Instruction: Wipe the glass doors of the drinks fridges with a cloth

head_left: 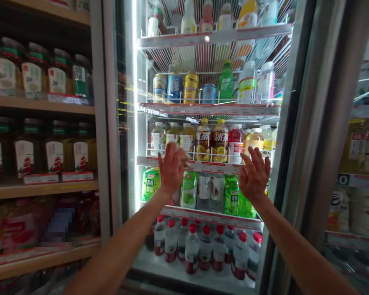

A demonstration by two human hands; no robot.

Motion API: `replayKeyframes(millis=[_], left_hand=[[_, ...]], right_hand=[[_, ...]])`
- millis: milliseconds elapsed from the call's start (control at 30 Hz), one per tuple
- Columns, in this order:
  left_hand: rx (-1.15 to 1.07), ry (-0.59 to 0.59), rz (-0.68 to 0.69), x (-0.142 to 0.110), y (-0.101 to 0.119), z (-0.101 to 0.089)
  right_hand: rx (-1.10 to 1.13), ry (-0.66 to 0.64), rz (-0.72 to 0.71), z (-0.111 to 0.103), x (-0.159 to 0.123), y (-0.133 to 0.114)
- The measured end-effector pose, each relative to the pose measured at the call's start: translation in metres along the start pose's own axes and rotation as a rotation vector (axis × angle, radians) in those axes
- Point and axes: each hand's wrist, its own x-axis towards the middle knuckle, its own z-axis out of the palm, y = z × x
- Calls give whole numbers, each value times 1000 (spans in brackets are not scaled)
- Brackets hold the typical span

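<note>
My left hand is raised in front of the lit drinks fridge, before the shelf edge below the tea bottles. Its thumb stands apart from the fingers, which are blurred; a pale smeared patch beside them is unclear. My right hand is up at nearly the same height, fingers spread, with nothing in it. Close by it are a peach-coloured bottle and green-labelled bottles. Two brown-labelled iced tea bottles stand between the hands. Whether either hand touches anything, I cannot tell.
Upper fridge shelves carry cans and bottles. Several red-capped bottles stand at the bottom. A wooden rack with large bottles is at the left. A metal fridge frame rises at the right, beside another stocked cabinet.
</note>
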Motion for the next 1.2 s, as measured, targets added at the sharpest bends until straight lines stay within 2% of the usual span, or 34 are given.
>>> replayKeyframes(millis=[67,100,133,167,233,267,300,333,433,467,500,533,600,633,667,700,767,800,833,867,967,1000,1033,1067,1167,1200], left_hand=[[-51,-116,293,-2,8,1],[-58,-141,367,-3,9,1],[-44,-132,358,-2,8,0],[-18,-93,263,0,5,0],[38,12,-28,3,0,-1],[51,41,-121,4,-1,-1],[49,43,-132,3,-1,-1],[29,12,-47,2,2,-1],[-62,-159,455,0,12,-1],[-76,-184,526,2,14,0],[-72,-173,495,6,14,0],[-52,-127,367,11,13,1],[-1,9,17,22,11,4],[9,46,-72,26,13,5],[0,44,-60,27,15,5],[-25,0,54,28,18,6],[-89,-127,407,26,24,7],[-107,-165,526,27,25,7],[-111,-172,560,29,23,7],[-101,-151,510,32,20,8],[-38,-6,103,50,11,10],[-22,25,7,55,11,11],[-21,30,-15,59,14,12],[-37,-3,51,60,18,13],[-125,-220,498,64,32,14],[-136,-262,572,67,33,14]], right_hand=[[12,-2,3,-1,0,0],[21,-3,3,-1,0,0],[29,-5,2,-1,0,0],[34,-7,0,-2,0,0],[39,-10,1,-2,-1,0],[36,-9,3,-2,-1,0],[32,-8,4,-2,-1,0],[29,-7,5,-2,-1,1],[27,-11,0,-2,-1,1],[31,-11,-1,-2,-1,1],[36,-10,-3,-2,-1,1],[40,-9,-4,-2,-1,1],[41,-9,-2,-2,0,1],[39,-8,0,-3,0,1],[37,-8,2,-3,0,0],[36,-9,5,-3,0,0],[39,-7,4,-3,0,1],[43,-5,2,-3,0,1],[48,-5,-3,-3,-1,1],[51,-5,-7,-3,-1,1],[45,-10,-5,-3,-1,2],[41,-15,-2,-3,-1,2],[38,-17,0,-3,-1,2],[38,-17,0,-3,-1,2],[53,-4,-10,-3,-1,2],[59,2,-10,-3,-1,2]])
